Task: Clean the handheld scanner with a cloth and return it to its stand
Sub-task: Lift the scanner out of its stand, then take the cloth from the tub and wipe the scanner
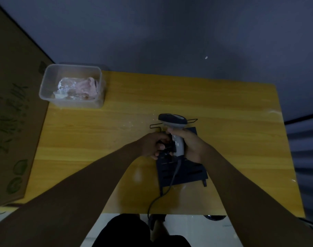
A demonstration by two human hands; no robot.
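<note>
My right hand (186, 144) is wrapped around the scanner (175, 129) handle at frame centre, over the black stand (184, 173); my left hand (153, 145) is pinched on the stand's near part. Likely seating or lifting: keep the stand steady and the cable (170, 186) slack. Upper left, a clear tub (45, 84) holds the crumpled pink cloth (80, 88), untouched.
</note>
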